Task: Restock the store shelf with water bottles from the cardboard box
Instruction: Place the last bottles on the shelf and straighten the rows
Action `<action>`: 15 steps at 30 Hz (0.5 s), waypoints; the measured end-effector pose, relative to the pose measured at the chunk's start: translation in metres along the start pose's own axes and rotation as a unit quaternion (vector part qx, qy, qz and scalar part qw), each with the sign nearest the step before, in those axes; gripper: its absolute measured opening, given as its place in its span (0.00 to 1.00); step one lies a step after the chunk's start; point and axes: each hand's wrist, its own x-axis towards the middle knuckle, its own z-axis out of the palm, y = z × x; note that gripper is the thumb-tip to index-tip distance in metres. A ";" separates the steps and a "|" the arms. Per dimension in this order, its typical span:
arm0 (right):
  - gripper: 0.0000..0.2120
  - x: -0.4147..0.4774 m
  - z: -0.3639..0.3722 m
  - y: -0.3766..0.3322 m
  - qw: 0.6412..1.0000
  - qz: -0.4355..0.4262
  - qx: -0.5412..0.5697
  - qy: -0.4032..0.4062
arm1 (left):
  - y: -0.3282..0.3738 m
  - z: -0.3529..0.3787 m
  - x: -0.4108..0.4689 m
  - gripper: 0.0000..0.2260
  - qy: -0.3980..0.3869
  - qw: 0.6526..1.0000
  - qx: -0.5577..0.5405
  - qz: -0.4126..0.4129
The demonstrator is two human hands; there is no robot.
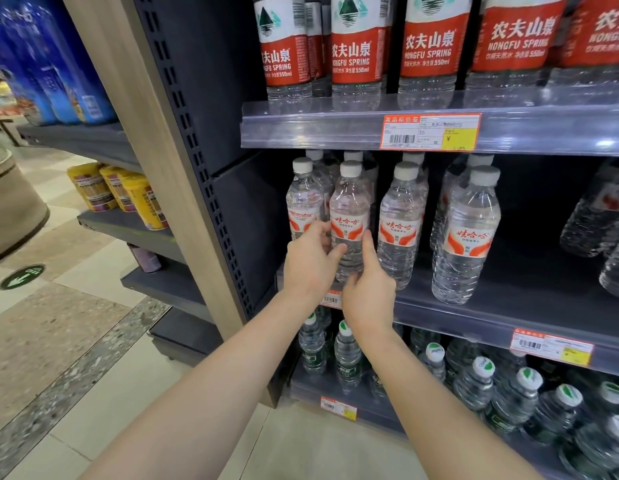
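Clear water bottle [348, 199], white cap [350, 168], red-and-white label [349, 226], upright.

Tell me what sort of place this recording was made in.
Probably a supermarket or convenience store aisle: tiered shelves stocked with rows of bottled water, barcoded price tags on the shelf edges, and yellow packs on the neighbouring unit.

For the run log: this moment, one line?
action: shelving | left hand, right hand: hold bottle | place: middle shelf, front row
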 end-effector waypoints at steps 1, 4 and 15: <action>0.38 -0.001 0.001 0.000 1.000 -0.006 -0.003 -0.003 | -0.002 -0.002 -0.001 0.19 0.005 1.000 0.025 0.015; 0.39 -0.003 0.002 -0.002 1.000 -0.018 -0.011 0.004 | -0.014 -0.010 -0.001 0.17 0.067 0.993 0.083 0.046; 0.21 -0.010 -0.001 -0.011 0.997 -0.010 0.004 0.079 | -0.030 -0.009 0.036 0.37 0.038 0.993 -0.025 -0.107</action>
